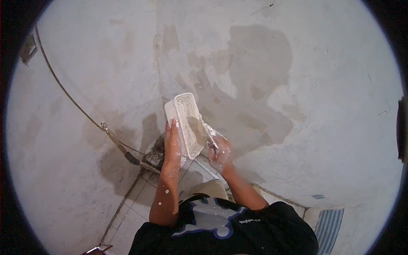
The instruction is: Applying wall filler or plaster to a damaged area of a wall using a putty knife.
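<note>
Past black shirt [272,231], at 11 o'clock, L hand [171,146] holds white tub [171,111] from its 8 o'clock side; R hand [220,154] grips white-smeared tool [209,131] by tub's 4. Tub's prob. light, stiff, slick where smeared; best cupped low, outer wall.

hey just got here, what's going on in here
A person is working close to a pale, blotchy wall. Their left hand holds up a white rectangular tub, its open side toward the camera and its inside smeared with pale paste. The right hand, spotted with the same pale stuff, grips a paste-coated tool at the tub's right rim; its exact shape is hard to tell. Off to the left, a thin dark cable hangs down.
</note>
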`<state>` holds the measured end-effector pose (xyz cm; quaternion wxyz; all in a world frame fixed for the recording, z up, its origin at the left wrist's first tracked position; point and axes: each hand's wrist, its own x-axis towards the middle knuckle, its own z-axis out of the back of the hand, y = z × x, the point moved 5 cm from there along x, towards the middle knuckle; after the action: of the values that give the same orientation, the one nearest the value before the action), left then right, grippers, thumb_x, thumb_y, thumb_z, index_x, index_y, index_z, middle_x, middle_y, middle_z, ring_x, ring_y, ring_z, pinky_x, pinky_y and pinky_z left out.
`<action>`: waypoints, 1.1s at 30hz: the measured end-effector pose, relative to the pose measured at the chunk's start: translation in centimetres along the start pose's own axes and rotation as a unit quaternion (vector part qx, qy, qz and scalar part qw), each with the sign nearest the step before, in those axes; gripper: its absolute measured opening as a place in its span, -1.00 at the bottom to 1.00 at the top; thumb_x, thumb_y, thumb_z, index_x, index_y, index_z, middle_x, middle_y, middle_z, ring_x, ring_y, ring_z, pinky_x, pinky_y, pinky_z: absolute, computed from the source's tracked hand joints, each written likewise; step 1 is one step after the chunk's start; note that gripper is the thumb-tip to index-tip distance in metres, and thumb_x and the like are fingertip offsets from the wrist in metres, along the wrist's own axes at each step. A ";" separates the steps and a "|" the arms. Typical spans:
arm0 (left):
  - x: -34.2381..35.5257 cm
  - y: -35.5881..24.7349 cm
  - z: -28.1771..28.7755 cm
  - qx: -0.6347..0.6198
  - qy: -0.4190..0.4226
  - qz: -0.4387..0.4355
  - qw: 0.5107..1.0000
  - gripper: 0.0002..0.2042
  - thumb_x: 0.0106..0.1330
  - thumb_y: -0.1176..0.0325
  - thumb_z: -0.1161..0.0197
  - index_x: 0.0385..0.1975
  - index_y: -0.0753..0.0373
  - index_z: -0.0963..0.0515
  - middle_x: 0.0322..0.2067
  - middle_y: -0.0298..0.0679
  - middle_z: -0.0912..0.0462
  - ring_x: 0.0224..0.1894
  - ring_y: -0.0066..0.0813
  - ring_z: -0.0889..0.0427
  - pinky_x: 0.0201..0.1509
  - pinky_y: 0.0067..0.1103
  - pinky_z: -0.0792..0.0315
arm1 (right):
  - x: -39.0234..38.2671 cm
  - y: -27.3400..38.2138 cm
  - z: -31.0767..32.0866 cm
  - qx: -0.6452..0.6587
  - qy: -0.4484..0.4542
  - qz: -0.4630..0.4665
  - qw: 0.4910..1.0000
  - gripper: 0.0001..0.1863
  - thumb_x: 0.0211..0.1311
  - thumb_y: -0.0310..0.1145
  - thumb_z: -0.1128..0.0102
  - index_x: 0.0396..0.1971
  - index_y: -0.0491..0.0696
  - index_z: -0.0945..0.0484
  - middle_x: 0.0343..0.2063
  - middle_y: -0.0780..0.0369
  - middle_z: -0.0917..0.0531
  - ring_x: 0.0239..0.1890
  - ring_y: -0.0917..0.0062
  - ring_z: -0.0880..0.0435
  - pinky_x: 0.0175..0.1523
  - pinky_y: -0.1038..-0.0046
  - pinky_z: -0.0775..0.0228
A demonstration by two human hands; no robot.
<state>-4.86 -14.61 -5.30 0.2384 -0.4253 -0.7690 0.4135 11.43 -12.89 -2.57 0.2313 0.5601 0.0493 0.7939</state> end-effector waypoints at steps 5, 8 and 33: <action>0.3 0.7 0.5 -0.031 -0.010 0.023 0.999 -0.38 0.26 -0.01 0.14 0.17 0.33 0.00 0.11 -0.08 -0.15 0.15 -0.29 -0.16 0.19 -0.48 -0.04 | 0.3 -1.0 -1.2 0.001 0.195 -0.123 0.973 -0.64 -0.17 -0.56 -0.08 -0.23 -0.14 -0.40 -0.40 0.10 -0.53 -0.34 0.18 -0.50 -0.21 0.25 -0.32; -0.1 0.2 -0.3 -0.098 0.000 0.029 0.995 -0.39 0.26 -0.02 0.15 0.16 0.32 -0.03 0.12 -0.08 -0.15 0.14 -0.28 -0.19 0.19 -0.47 -0.07 | 0.8 -0.5 -0.1 -0.027 0.120 -0.045 0.991 -0.65 -0.16 -0.56 -0.07 -0.24 -0.17 -0.40 -0.42 0.05 -0.52 -0.37 0.15 -0.49 -0.21 0.23 -0.30; -3.5 -0.1 -2.2 0.018 -0.051 -0.085 0.995 -0.36 0.27 -0.06 0.23 0.18 0.31 0.06 0.16 -0.04 -0.06 0.18 -0.21 -0.11 0.23 -0.40 0.00 | -4.0 -6.5 -1.2 0.422 0.065 -0.433 0.794 -0.65 0.23 -0.34 0.18 -0.05 -0.21 -0.25 -0.08 0.15 -0.41 -0.08 0.39 -0.46 -0.03 0.33 -0.36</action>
<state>-1.45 -16.66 -4.08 0.2402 -0.3326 -0.8059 0.4268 13.43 -8.62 -8.63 0.2875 0.4693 0.6321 0.5455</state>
